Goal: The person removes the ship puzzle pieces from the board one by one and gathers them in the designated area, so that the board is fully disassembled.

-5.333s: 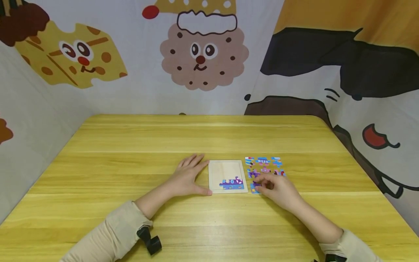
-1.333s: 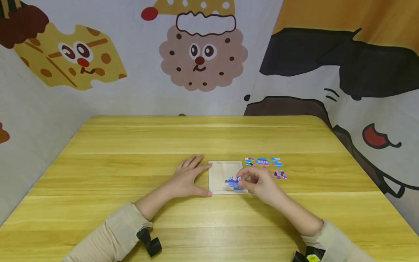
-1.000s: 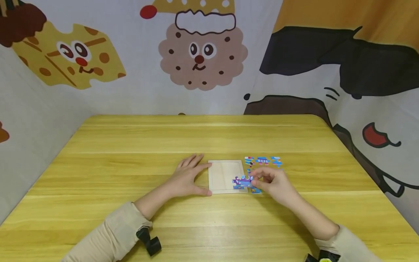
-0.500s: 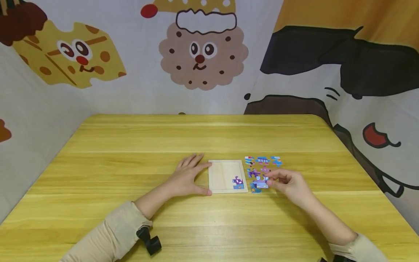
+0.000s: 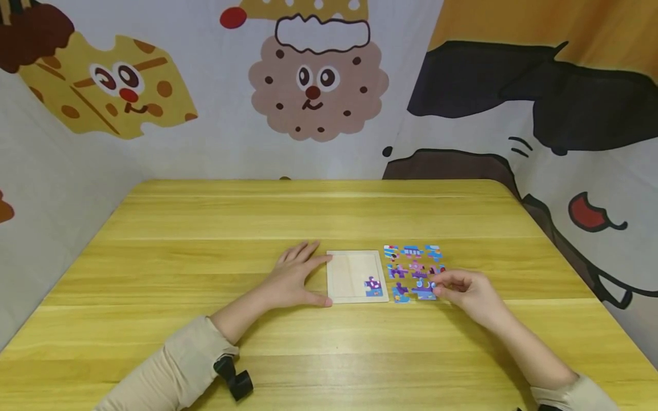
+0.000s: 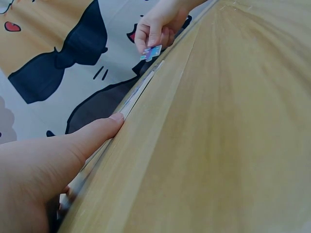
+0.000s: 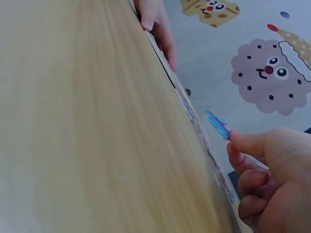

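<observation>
A shallow square wooden puzzle tray lies on the table, with one purple-and-blue jigsaw piece in its lower right corner. My left hand rests at the tray's left side, thumb and forefinger spread and touching its edge. Between thumb and fingertips, my right hand pinches a blue-and-purple jigsaw piece. That same held piece is raised off the table in the right wrist view. It hangs over the lower right of the loose pieces, which are spread in rows beside the tray.
The yellow wood-grain table reaches back to a cloth wall printed with cartoon food figures. A black strap sits at the left sleeve's cuff.
Two joined pieces lay in the tray earlier. My right hand lifted one out and carried it right, over the loose pieces. My left hand stayed at the tray.
</observation>
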Tool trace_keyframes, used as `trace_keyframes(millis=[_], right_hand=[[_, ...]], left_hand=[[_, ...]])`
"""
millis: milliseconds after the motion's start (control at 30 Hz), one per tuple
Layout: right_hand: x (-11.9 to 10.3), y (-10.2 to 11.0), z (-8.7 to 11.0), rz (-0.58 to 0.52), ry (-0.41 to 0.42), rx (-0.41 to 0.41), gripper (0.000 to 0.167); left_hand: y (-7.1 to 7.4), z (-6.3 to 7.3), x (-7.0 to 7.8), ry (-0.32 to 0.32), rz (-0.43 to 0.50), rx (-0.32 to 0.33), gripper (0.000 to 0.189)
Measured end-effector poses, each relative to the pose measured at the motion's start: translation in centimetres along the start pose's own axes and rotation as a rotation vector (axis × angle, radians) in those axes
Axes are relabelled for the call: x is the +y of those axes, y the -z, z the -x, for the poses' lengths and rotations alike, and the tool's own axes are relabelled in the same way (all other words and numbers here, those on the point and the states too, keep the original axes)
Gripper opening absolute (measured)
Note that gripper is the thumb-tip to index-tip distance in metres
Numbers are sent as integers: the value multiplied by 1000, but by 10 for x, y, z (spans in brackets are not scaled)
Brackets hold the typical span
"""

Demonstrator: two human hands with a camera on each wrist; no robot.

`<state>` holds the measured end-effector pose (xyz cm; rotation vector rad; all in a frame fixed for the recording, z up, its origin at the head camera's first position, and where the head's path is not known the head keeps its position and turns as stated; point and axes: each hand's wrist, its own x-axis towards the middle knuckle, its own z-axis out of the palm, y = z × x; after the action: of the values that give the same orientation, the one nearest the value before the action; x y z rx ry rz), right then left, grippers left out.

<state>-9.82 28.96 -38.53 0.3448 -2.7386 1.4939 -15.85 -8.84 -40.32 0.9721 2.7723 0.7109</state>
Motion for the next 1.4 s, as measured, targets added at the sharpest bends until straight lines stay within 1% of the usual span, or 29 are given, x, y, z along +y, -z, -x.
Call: trace_keyframes(millis=[267,367,533,767,967,1167,1400], right_hand=[[4,2,-1,-3,-60,-13,18],[5,1,-2,9,-55,-5,17],[8,-2,-3,93,0,2,12],[5,-5,-3,209,11,9,10],[3,-6,-2,329,62,22,9],[6,-7,-2,332,96,31,11],[4,-6,-4,251,54,40,10]], left_hand=[[2,0,1,8,5,-9,94],[2,0,1,7,5,-10,94],[1,0,-1,4,8,-9,95],[-1,-1,-3,5,-3,-6,96],[0,-1,-2,0,-1,-4,95],[0,-1,-2,4,-2,-11,96],[0,-1,-2,8,-1,-15,96]])
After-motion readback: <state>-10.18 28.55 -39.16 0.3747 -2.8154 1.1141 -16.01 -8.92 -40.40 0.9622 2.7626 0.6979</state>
